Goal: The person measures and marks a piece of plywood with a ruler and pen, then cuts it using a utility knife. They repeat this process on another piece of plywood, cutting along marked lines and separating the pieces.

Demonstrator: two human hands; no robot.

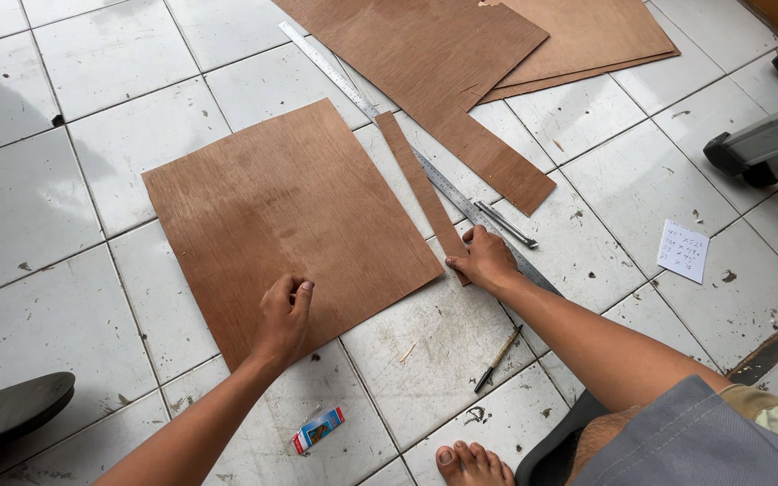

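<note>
Down on tiled floor (38, 189): left hand (283, 317) curled, pinning plywood sheet (285, 216) flat at near edge; right hand (483, 259) fingers pinching thin plywood strip (420, 184) end, steadying it beside steel ruler (425, 162).

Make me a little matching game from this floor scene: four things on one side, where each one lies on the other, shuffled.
Things:
1. plywood sheet
2. narrow strip
3. pencil
4. paper note

Places:
A. on a tile at the far right, apart from the wood
B. under the left hand
C. near the bare foot, below the right forearm
D. alongside the metal ruler, its near end at the right hand

Pairs: 1-B, 2-D, 3-C, 4-A
</note>
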